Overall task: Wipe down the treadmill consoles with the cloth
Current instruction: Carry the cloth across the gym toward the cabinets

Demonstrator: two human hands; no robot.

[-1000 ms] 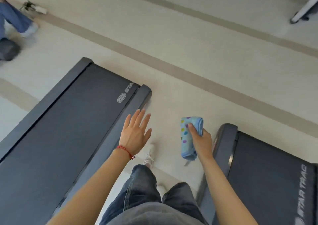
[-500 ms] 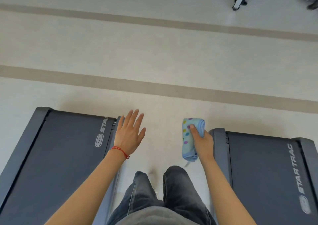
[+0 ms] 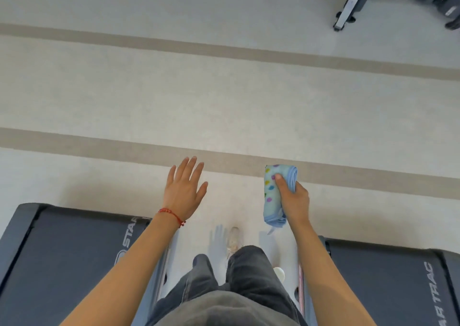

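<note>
My right hand grips the rolled cloth at centre right; left hand spread. No console visible, so I'd look up before wiping.

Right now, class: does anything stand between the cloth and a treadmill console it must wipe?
That cannot be judged: no console is in view. The right hand grips the rolled cloth over bare floor, between two treadmill decks. Nothing touches the cloth but that hand's fingers.
</note>
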